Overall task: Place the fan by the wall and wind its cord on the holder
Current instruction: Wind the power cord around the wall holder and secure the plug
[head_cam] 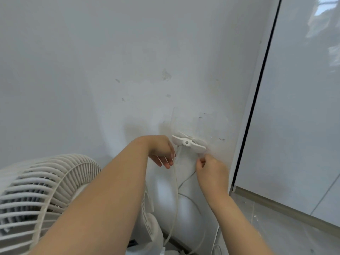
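The cord [176, 183] hangs from the holder [187, 143] on the wall [110, 70], between your hands. Your right hand [211, 172] pinches it just under the holder. Your left hand [161, 153] curls loosely beside it, and I cannot tell if it holds it. The fan [36, 190] stands by your left arm.

Head-worn view, downward, close to wall [128, 52]

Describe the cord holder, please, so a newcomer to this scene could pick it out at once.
Find the white wall, right of the fan. The holder sits low on it, above the right hand pinching the cord. Unlike the wall's scuffs, it juts out: a two-winged cleat.
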Motion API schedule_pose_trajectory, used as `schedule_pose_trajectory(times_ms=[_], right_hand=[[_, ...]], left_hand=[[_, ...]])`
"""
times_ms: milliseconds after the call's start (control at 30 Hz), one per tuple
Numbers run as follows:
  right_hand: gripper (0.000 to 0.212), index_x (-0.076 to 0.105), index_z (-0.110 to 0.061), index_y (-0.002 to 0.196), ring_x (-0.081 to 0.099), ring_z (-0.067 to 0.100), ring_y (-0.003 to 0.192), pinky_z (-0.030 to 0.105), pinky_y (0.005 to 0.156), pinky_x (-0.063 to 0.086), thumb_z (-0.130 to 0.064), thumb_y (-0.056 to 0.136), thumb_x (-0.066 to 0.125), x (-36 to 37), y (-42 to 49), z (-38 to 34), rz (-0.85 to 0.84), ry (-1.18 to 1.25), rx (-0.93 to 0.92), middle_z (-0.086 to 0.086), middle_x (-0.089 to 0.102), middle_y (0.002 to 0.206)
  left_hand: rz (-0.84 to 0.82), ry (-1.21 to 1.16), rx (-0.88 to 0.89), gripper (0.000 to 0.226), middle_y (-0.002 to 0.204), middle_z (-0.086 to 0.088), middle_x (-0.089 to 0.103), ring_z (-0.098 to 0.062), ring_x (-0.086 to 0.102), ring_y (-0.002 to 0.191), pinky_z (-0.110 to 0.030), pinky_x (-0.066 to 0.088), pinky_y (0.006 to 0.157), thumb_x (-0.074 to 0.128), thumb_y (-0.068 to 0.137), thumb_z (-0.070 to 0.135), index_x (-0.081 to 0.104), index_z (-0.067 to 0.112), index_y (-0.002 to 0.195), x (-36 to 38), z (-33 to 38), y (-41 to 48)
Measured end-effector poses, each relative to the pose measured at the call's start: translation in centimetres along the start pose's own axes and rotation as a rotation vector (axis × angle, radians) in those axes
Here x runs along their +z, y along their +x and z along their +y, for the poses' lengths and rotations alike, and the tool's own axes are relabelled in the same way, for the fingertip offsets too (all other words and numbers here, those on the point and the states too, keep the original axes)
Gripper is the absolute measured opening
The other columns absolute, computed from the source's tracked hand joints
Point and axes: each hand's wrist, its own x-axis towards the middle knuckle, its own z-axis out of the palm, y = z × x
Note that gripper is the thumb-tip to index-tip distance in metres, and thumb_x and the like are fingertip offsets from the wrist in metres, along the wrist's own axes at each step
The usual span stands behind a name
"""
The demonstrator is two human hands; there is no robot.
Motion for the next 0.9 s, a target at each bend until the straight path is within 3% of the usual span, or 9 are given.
schedule_pose_trajectory(times_ms=[200, 333, 533, 767, 900], right_hand=[[0.022, 0.056, 0.000, 0.072, 0.055, 0.031, 0.061, 0.036, 0.057, 0.040, -0.012, 0.090, 0.050, 2.0, -0.2, -0.7, -0.015, 0.125, 0.032, 0.014, 0.060, 0.064], [0.022, 0.060, -0.009, 0.070, 0.065, 0.016, 0.061, 0.031, 0.063, 0.052, -0.011, 0.091, 0.053, 2.1, -0.5, -1.3, -0.068, 0.567, 0.222, 0.003, 0.065, 0.062], [0.018, 0.059, -0.010, 0.078, 0.070, 0.013, 0.065, 0.023, 0.063, 0.056, -0.007, 0.094, 0.050, 2.2, -1.2, -3.4, -0.066, 0.972, 0.391, 0.009, 0.069, 0.074], [0.023, 0.069, -0.009, 0.077, 0.071, 0.012, 0.071, 0.017, 0.062, 0.054, -0.009, 0.093, 0.054, 1.0, 0.1, -4.0, -0.131, 1.131, 0.387, 0.005, 0.073, 0.077], [0.023, 0.068, -0.010, 0.076, 0.071, 0.010, 0.071, 0.016, 0.061, 0.054, -0.008, 0.093, 0.053, 0.8, 0.8, -4.1, -0.225, 1.222, 0.438, 0.004, 0.073, 0.075]], left_hand=[[-0.059, 0.017, -0.016, 0.035, 0.104, -0.010, 0.068, -0.018, 0.067, 0.086, -0.031, 0.054, 0.081, 0.047, 0.094, 0.002, 0.050, 0.002, 0.129, -0.3, 0.0, -0.4], [-0.094, -0.044, -0.073, 0.047, 0.104, -0.011, 0.067, -0.023, 0.066, 0.090, -0.034, 0.052, 0.084, 0.044, 0.098, 0.007, 0.031, 0.011, 0.143, -0.7, -1.0, -0.9], [-0.078, -0.161, -0.123, 0.049, 0.105, -0.011, 0.067, -0.024, 0.065, 0.094, -0.034, 0.052, 0.083, 0.041, 0.098, 0.006, 0.028, 0.013, 0.145, -1.0, -1.9, -0.8], [-0.075, -0.172, -0.129, 0.057, 0.131, -0.003, 0.058, -0.020, 0.058, 0.116, -0.035, 0.046, 0.099, 0.040, 0.096, 0.000, 0.027, 0.022, 0.147, -1.6, -2.7, -0.4], [-0.085, -0.214, -0.116, 0.055, 0.135, 0.000, 0.055, -0.018, 0.055, 0.117, -0.034, 0.046, 0.098, 0.037, 0.096, 0.000, 0.028, 0.023, 0.146, -1.5, -2.5, 0.3]])
